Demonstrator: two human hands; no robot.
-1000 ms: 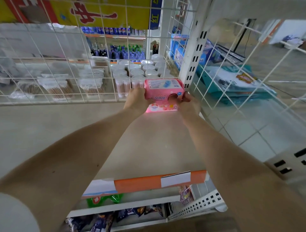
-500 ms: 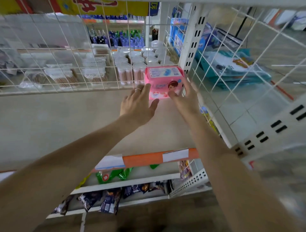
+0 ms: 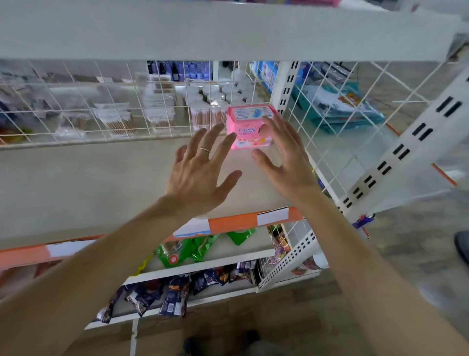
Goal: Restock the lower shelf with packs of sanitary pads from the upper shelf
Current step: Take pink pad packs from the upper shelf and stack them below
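Note:
A pink pack of sanitary pads (image 3: pixel 247 127) stands upright at the back right corner of the lower shelf (image 3: pixel 101 183), against the wire mesh back. My left hand (image 3: pixel 200 172) hovers in front of it, fingers spread, a ring on one finger, touching nothing. My right hand (image 3: pixel 284 155) is spread just right of the pack, its fingertips overlapping the pack's right edge; contact cannot be told. The upper shelf's white front edge (image 3: pixel 228 33) crosses the top, with a sliver of pink packs (image 3: pixel 314 2) above it.
A white wire mesh (image 3: pixel 114 106) backs the shelf, with cotton swab boxes behind it. A slotted white upright (image 3: pixel 285 86) and a mesh side panel (image 3: pixel 337 142) close the right side. Below the orange price strip (image 3: pixel 233 223) lie green bags and dark snack packs.
Both hands have let go of the pink pack and drawn back toward me with fingers spread. The pack stays standing at the back right corner. The view has tilted up, showing the upper shelf.

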